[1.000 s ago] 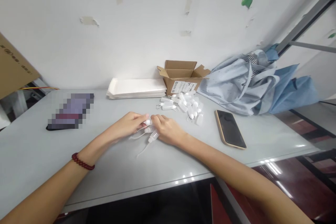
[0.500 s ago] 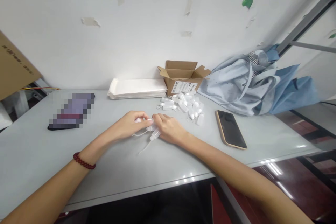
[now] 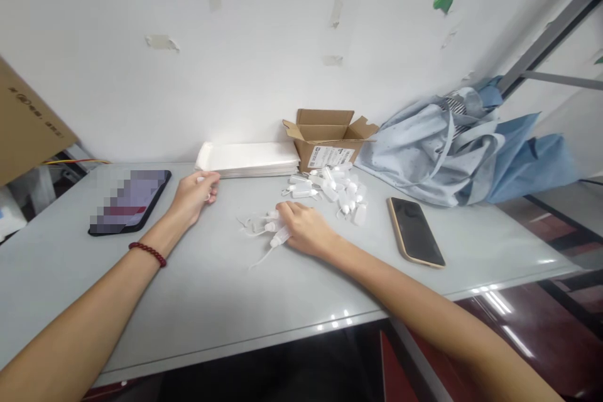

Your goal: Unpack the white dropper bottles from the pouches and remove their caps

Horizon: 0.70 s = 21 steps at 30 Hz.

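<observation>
My right hand (image 3: pixel 306 229) is closed round several small translucent plastic squeeze bottles (image 3: pixel 281 237) just above the grey table (image 3: pixel 226 301). Their thin capped tips and tails stick out to the left of the fingers. My left hand (image 3: pixel 194 196) is off to the left with its fingers curled in, near the left end of a stack of white envelopes (image 3: pixel 254 160). A bit of white shows at its fingers, too small to name. Behind the right hand lies a loose pile of similar squeeze bottles (image 3: pixel 330 185).
An open cardboard box (image 3: pixel 325 154) with a label stands behind the pile. One phone (image 3: pixel 415 232) lies at right, another phone (image 3: pixel 151 213) at left. Blue cloth bags (image 3: pixel 424 151) are heaped at the back right. A large carton (image 3: pixel 32 116) is at far left.
My left hand has moved away from the right hand, back and to the left towards the envelope stack. The right hand stays in place, holding the bottles.
</observation>
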Motion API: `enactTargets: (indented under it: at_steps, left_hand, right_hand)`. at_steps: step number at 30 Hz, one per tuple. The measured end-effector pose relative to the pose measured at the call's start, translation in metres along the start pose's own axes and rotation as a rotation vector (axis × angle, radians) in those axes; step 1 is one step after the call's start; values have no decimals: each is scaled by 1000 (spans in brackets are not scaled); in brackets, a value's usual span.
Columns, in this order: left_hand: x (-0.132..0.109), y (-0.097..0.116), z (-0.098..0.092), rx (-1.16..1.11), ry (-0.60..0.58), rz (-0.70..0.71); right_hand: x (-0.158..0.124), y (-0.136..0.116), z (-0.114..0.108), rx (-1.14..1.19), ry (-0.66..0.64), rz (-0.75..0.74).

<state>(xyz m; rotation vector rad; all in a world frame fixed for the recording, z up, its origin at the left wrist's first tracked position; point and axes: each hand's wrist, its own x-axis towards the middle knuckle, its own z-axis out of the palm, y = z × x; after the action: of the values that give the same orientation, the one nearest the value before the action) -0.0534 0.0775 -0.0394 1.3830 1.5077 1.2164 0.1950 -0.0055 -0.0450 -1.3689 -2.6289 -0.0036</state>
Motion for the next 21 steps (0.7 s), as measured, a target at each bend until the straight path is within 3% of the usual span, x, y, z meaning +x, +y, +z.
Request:
enactTargets:
  at_steps: [2,7,9,13,16,18,21]
  left_hand:
    - [7,-10,1,100,-10,102]
    - [17,-23,0,588,-169,578]
    - [17,-24,-1,646,-188,620]
    - [13,-20,-7,625,-170,581]
    - [10,-11,-23,595,-94,532]
    - [9,-4,-37,654,-58,419]
    - [7,5,-54,810,-116,183]
  right_hand:
    - [0,1,0,23,1,3]
    - [1,4,1,69,10,12]
    - [2,5,2,74,20,9]
    - [2,6,3,82,30,12]
    - [1,9,4,98,44,38]
    - [1,12,5,122,54,67]
    - [2,14,7,163,66,82]
